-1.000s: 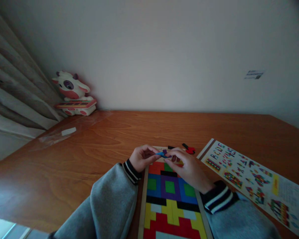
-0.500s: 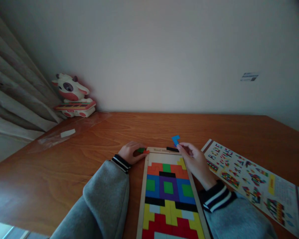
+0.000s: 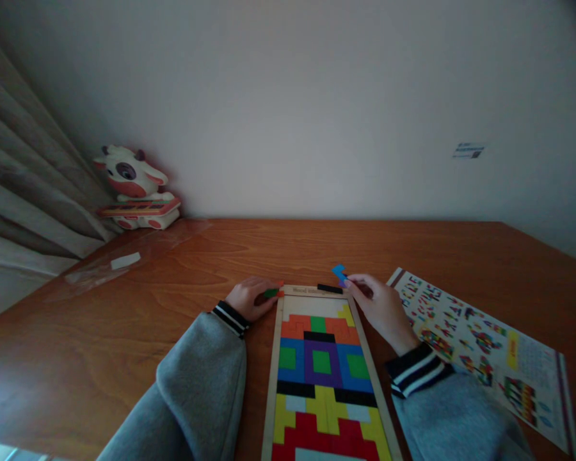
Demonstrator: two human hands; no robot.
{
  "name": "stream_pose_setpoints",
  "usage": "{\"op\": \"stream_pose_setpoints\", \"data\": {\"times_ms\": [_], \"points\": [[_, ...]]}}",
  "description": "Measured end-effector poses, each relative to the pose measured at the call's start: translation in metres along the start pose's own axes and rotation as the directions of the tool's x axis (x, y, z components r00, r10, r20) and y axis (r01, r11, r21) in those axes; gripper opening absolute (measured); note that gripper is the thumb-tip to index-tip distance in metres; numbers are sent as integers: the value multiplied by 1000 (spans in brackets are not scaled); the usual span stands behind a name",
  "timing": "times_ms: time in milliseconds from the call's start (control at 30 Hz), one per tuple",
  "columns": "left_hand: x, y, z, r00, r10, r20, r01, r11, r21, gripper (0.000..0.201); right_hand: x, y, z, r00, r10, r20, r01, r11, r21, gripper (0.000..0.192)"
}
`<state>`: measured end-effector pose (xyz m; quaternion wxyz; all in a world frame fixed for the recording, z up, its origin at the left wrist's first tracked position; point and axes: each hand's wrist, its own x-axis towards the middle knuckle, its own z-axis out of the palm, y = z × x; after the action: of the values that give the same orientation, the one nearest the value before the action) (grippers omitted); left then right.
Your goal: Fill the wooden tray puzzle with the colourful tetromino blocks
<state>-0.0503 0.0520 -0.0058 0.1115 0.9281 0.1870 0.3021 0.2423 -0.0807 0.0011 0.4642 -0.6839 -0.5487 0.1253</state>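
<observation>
**Blue piece pinched at the far end of the puzzle board**

The right hand (image 3: pixel 381 307) is pinching a small blue puzzle piece (image 3: pixel 338 271) at its fingertips, holding it just past the far right corner of the wooden puzzle board (image 3: pixel 271 384). A black piece (image 3: pixel 329 289) is lying on the board's far frame, just beside the blue one. The left hand (image 3: pixel 249 299) is resting on the surface (image 3: pixel 125 333) at the board's far left corner, fingers curled around small green and red pieces (image 3: pixel 272 293). The board is lying between the two grey sleeves, its tray mostly filled with coloured blocks, the far row partly bare. A printed pattern sheet (image 3: pixel 480 346) is lying to the right, touching the right wrist. Well apart, a cow toy (image 3: pixel 132 187) is sitting in the far left corner by the curtain (image 3: pixel 24 192), with a clear plastic bag (image 3: pixel 120 262) nearer.
</observation>
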Motion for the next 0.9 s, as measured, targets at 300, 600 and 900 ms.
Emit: {"op": "stream_pose_setpoints", "data": {"times_ms": [300,600,900], "points": [[1,-1,2,999,34,31,-34,999,2,39,3,12,-4,999,41,-10,-41,999,-8,29],[0,-6,4,999,31,41,-30,999,-18,35,4,21,-3,999,-40,-26,34,983,-183,33],[3,1,2,999,43,-11,-44,998,-38,27,1,4,-2,987,-157,37,162,971,-178,27]]}}
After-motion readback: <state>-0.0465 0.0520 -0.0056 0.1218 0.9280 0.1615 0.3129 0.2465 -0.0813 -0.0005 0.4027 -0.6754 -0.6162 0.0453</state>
